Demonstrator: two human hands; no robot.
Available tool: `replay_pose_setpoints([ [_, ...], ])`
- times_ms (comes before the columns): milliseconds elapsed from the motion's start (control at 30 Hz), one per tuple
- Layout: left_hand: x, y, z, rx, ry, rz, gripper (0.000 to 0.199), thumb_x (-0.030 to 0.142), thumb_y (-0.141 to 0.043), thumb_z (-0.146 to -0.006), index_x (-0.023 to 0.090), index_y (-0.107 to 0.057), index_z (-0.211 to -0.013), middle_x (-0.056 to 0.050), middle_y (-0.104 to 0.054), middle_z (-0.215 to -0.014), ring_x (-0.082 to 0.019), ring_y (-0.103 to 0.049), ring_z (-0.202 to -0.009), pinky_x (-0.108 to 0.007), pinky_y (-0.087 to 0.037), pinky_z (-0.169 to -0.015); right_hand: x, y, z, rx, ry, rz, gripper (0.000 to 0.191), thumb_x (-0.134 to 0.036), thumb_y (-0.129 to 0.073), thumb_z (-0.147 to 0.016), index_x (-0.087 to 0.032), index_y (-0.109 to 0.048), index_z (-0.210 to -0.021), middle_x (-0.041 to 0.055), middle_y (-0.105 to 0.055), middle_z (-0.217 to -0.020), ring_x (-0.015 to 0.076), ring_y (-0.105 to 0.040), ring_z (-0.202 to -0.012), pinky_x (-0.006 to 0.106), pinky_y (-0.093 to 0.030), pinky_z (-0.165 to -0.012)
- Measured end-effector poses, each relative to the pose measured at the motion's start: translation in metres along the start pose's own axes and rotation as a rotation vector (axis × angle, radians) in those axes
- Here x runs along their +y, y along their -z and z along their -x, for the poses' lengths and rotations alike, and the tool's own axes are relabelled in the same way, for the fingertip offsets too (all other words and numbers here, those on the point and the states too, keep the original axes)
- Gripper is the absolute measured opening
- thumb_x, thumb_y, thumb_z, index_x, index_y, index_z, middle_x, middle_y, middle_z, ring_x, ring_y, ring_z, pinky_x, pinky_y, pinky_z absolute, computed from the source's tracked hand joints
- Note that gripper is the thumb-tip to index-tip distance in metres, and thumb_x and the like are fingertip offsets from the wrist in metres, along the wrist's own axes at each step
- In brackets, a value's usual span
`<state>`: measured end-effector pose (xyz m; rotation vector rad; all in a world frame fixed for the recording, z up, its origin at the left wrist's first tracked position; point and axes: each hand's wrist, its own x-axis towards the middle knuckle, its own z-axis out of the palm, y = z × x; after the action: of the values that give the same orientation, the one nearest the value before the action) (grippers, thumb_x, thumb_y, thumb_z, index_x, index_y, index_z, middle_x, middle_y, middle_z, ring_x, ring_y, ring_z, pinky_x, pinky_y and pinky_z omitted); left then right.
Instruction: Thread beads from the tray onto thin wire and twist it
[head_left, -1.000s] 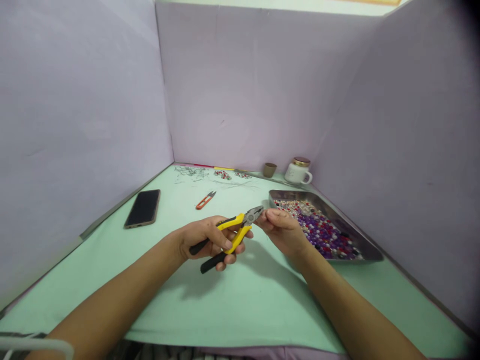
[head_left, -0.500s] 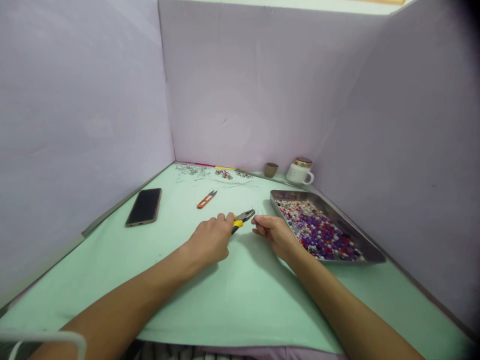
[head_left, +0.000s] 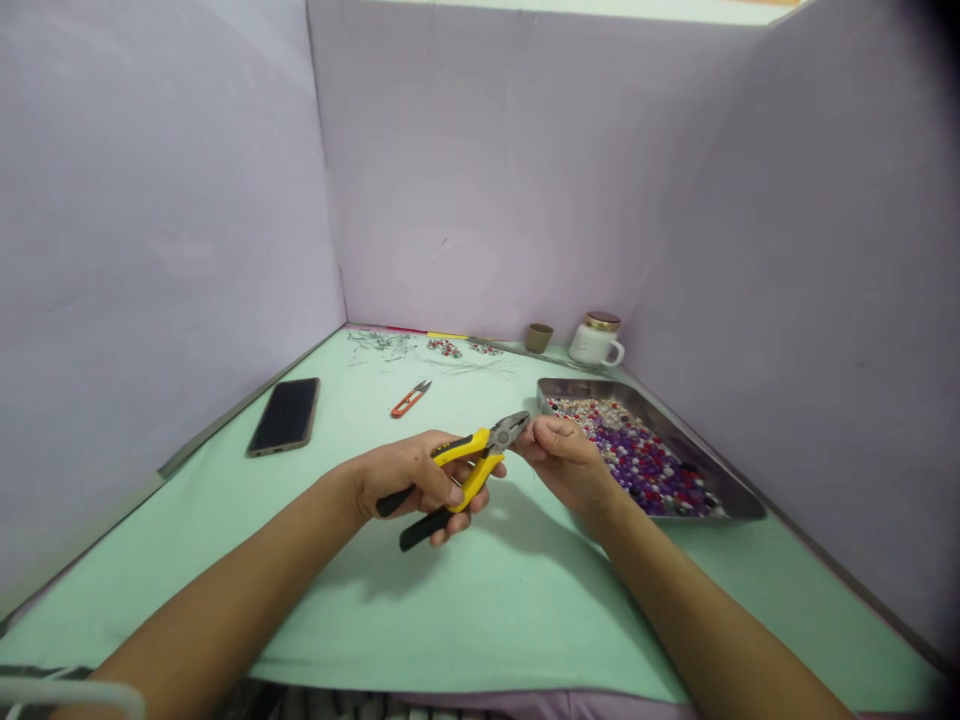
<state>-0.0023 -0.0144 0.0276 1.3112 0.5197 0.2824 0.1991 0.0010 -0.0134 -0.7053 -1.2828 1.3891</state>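
Observation:
Over the green tabletop, my left hand (head_left: 416, 475) is wrapped round a pair of combination pliers (head_left: 471, 482) with yellow and black handles. The handles are a little spread, and the metal jaws point up and right toward my right hand (head_left: 566, 455). My right hand is closed in a pinch right at the jaw tips. Whatever sits between its fingertips is too small to make out. Just right of that hand lies a metal tray (head_left: 739, 500) holding many purple, red, white and black beads (head_left: 649, 455).
Orange thread snips (head_left: 410, 399) lie behind my left hand, and a phone (head_left: 285, 416) is at the left. Along the back are wire bits (head_left: 379, 343), beaded pieces (head_left: 445, 348), a small brown cup (head_left: 538, 338) and a white lidded mug (head_left: 594, 343). Pale walls enclose the table.
My left hand has turned over, so the pliers' handles now show and are spread. The jaws have come up to the right hand's fingertips, which stay pinched.

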Motion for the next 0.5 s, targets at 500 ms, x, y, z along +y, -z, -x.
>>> replay_pose_setpoints([
  [500, -0.031, 0.000, -0.024, 0.750, 0.131, -1.496, 0.048, 0.004, -0.045, -0.056, 0.019, -0.041, -0.101, -0.007, -0.050, -0.084, -0.022, -0.052, -0.072, -0.028, -0.038, -0.056, 0.017, -0.002, -0.003, 0.257, -0.306, 0.007, 0.016, -0.032, -0.062, -0.060, -0.017, -0.059, -0.058, -0.0052, -0.036, -0.046, 0.0088, -0.035, -0.049, 0.029, -0.040, -0.070],
])
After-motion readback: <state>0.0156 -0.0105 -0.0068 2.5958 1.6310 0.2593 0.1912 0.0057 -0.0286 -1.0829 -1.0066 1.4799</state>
